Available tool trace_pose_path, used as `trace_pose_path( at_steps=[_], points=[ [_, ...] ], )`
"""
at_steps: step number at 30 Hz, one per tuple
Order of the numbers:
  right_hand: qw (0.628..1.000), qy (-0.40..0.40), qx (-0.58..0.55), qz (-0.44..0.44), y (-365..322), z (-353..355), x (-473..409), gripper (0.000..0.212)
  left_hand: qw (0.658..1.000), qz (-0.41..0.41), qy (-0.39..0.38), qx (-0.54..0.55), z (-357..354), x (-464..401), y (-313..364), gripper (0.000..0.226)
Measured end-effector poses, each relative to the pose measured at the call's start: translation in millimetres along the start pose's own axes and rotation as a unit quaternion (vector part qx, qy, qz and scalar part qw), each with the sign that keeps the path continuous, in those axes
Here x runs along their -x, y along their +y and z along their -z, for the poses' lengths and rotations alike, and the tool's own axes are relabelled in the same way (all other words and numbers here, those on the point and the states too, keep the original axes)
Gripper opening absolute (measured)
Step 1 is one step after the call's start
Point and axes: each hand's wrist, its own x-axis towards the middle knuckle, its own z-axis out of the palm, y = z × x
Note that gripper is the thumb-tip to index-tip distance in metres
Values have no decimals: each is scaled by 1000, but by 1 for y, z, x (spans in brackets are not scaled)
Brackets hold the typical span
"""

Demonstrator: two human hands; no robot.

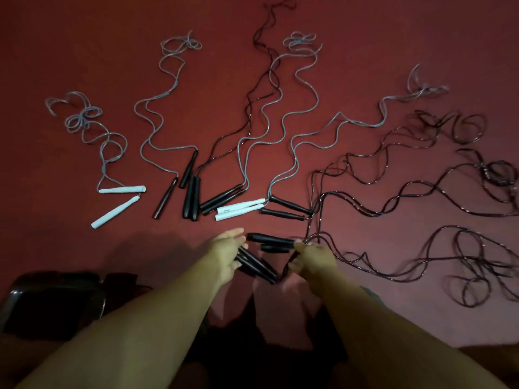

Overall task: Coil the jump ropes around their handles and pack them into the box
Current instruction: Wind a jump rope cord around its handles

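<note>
The black handles sit paired in the left hand, fingers curled round them, probably to serve as a core for winding. Just right of them, the right hand pinches their black cord, which trails farther right across the red floor.

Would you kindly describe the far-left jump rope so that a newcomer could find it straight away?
Start on the red floor and look to the far left of the fanned-out ropes. There lies the far-left jump rope, its grey cord curling away from two white handles. Unlike the other white-handled pair mid-row, its handles are splayed apart and touch no other handles.
</note>
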Motion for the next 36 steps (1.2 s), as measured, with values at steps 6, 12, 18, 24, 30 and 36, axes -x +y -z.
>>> trace_pose_path(
  at_steps=[6, 12, 18, 24, 30, 36],
  points=[
    [993, -30, -110, 33, -63, -4, 52, 8, 990, -117, -52, 53, -18, 52, 96, 19],
    [983, -121, -88, 108, -154, -23, 121, 16, 948, -265, -146, 104, -21, 142, 192, 17],
    [959, -205, -88, 175, -216, -22, 216, 20, 931, -265, -229, 101, -25, 212, 228, 9],
    [939, -241, -141, 199, -214, -8, 235, 17, 918, -253, -293, 81, -51, 239, 237, 16],
    [840, 99, 239, 476, -212, -15, 223, 39, 897, -277, -312, 146, -58, 242, 258, 18],
    [889, -122, 146, 416, -213, -39, 208, 51, 890, -261, -302, 220, -57, 236, 263, 16]
  ],
)
